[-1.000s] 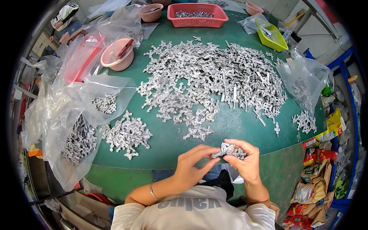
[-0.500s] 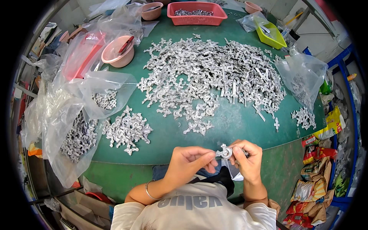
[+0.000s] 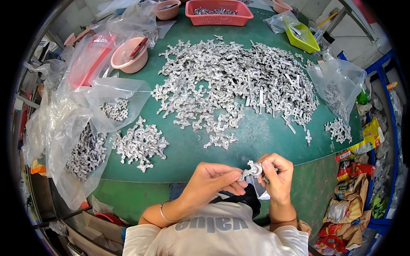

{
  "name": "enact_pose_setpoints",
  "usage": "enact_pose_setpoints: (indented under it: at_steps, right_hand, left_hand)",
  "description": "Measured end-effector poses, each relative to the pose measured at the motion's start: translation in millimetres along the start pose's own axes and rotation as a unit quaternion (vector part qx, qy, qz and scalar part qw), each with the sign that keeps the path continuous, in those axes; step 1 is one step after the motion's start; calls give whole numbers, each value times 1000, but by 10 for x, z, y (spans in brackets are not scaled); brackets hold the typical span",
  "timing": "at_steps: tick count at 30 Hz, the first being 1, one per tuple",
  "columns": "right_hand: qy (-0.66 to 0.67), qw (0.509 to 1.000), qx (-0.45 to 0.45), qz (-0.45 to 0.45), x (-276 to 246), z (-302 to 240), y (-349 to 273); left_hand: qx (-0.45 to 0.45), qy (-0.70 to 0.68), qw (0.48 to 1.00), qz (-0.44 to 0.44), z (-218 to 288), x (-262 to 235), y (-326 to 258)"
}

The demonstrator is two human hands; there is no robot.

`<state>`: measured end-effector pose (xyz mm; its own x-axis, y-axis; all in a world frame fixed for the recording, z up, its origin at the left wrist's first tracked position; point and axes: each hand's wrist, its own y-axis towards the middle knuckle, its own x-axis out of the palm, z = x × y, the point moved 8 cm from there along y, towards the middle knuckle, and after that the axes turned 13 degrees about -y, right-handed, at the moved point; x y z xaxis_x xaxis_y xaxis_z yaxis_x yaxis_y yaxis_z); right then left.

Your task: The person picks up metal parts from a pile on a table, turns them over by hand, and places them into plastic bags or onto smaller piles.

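Note:
Just in front of my chest, near the table's front edge, my left hand (image 3: 217,179) pinches one end of a small silver metal cross-shaped piece (image 3: 252,170). My right hand (image 3: 276,176) is closed at the other end of that piece. More silver bits show between the right fingers, too covered to count. Beyond my hands a wide heap of like metal pieces (image 3: 230,81) spreads over the green table (image 3: 183,164). To the left lies a smaller pile (image 3: 141,144), and a little group of crosses (image 3: 338,130) sits at the right edge.
Clear plastic bags of metal pieces (image 3: 64,141) cover the left side. A pink bowl (image 3: 129,64) holds a red-handled tool. At the back stand a red tray (image 3: 219,19) and a yellow-green basket (image 3: 304,40). Another bag (image 3: 337,83) rests at the right, by a blue rack (image 3: 395,141).
The metal piece between my hands has turned and tilted. My left hand has shifted slightly to the right and its fingers now sit lower on the piece. The piles look the same.

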<state>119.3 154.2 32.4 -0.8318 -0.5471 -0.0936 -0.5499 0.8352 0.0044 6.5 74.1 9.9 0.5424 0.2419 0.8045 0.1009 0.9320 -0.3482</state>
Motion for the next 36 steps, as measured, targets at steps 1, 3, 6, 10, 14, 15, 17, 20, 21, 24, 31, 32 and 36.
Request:
enact_pose_setpoints:
  at_steps: [1,3,6,10,14,15,17,20,21,24,31,32,36]
  right_hand:
    - [-3,1000,-3,1,-2,-3,1]
    - [-2,1000,-6,3,-1,2,7]
    - [7,1000,18,16,0,38,18]
    - [17,999,-2,32,-16,-28,38]
    - [21,997,-74,14,-40,-83,54]
    - [18,997,-68,14,-44,-77,52]
    - [12,998,-56,15,-46,-73,37]
    - [24,998,-53,15,-21,-94,36]
    - [28,998,-53,11,-16,-88,36]
    - [41,998,-48,0,-9,-72,33]
    - [64,997,-45,-1,-25,-71,1]
    - [65,997,-46,0,-24,-79,-1]
    - [47,997,-56,0,-28,-112,-10]
  left_hand:
    - [-6,-12,1000,-4,-9,-2,3]
    - [-18,-35,999,-11,-28,-15,12]
    - [-41,-80,996,-9,-56,-32,25]
    - [-19,-84,996,-9,-73,-75,58]
    - [44,18,999,-11,33,-47,33]
    - [73,76,994,-10,80,-25,16]
    - [156,121,980,-19,159,21,-28]
    - [244,201,949,-18,261,83,-85]
    - [267,229,936,-15,291,103,-105]
    - [286,270,919,-7,322,129,-136]
    - [268,249,930,-15,296,142,-122]
    - [262,235,936,-18,286,133,-113]
    - [247,217,944,-22,258,123,-96]
